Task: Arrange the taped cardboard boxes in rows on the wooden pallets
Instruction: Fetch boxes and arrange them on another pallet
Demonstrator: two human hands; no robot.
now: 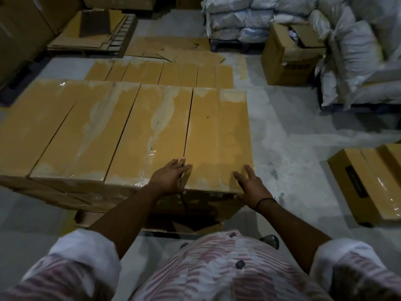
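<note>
Several long taped cardboard boxes lie side by side in a row on a stack in front of me. The rightmost box (219, 135) is at the row's end. My left hand (171, 177) rests flat on its near left corner, over the seam with the neighbouring box (152, 135). My right hand (251, 185) lies on the near right corner, fingers spread on top and thumb at the edge. A lower row of boxes (160, 72) sits behind. The pallet beneath is mostly hidden; only a dark gap shows under the stack.
A loose taped box (373, 181) lies on the grey floor to the right. An opened carton (290, 53) and white sacks (358, 57) stand at the back right. Flattened cardboard (95, 31) lies at the back left. Bare floor runs right of the stack.
</note>
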